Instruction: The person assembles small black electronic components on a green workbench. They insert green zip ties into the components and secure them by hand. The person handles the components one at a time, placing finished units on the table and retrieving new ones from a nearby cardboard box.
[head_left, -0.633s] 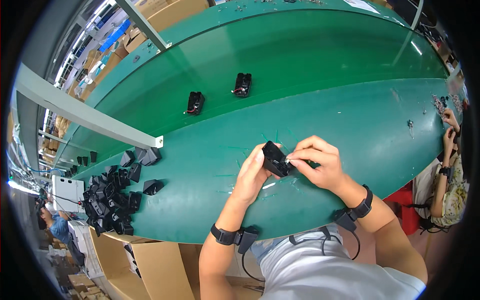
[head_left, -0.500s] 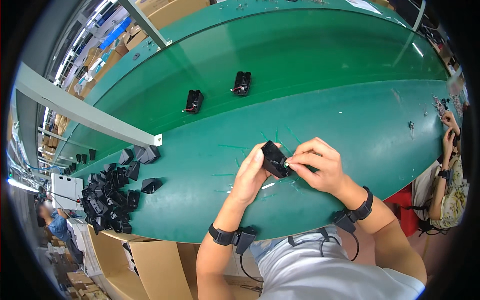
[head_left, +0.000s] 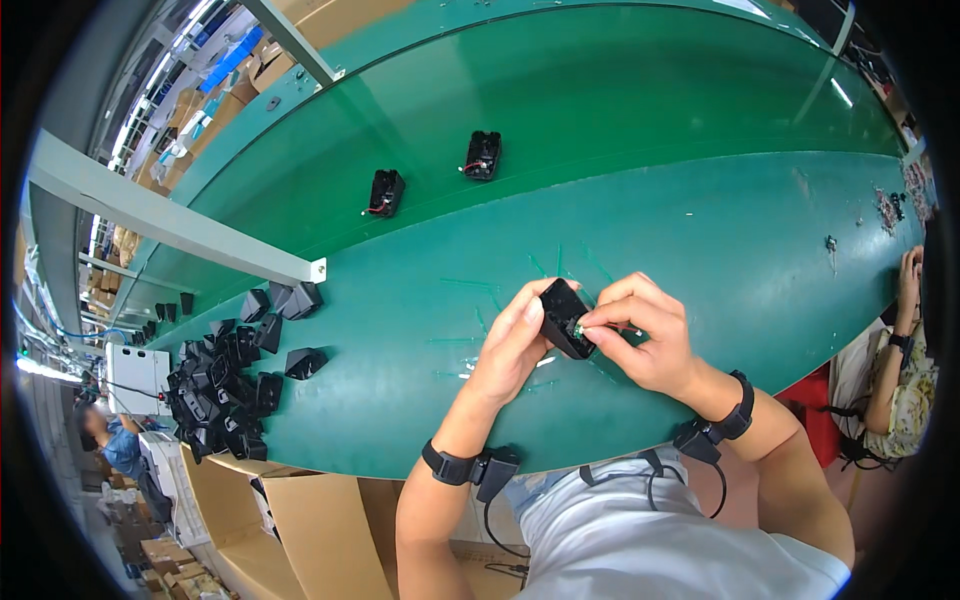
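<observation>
A black plastic housing (head_left: pixel 562 312) is held tilted over the bench by my left hand (head_left: pixel 507 350), whose thumb and fingers close round its left side. At the lower right of its open face, my right hand (head_left: pixel 645 338) pinches a small green part (head_left: pixel 580 329) like a little circuit board. Reddish wire shows by the right fingers; where it runs is hidden. Thin green strips (head_left: pixel 470 285) lie scattered on the bench around both hands.
A heap of black housings (head_left: pixel 215 385) lies at the left, with a loose one (head_left: pixel 305 362) beside it. Two wired housings (head_left: pixel 482 156) rest on the green belt beyond the bench (head_left: pixel 740 250). A grey post (head_left: pixel 180 215) crosses at left; a co-worker's arm (head_left: pixel 900 340) is at right.
The housing has turned slightly in my left hand, its open face showing more. My right fingers stay pinched at its lower right. The whole view has shifted a little.
</observation>
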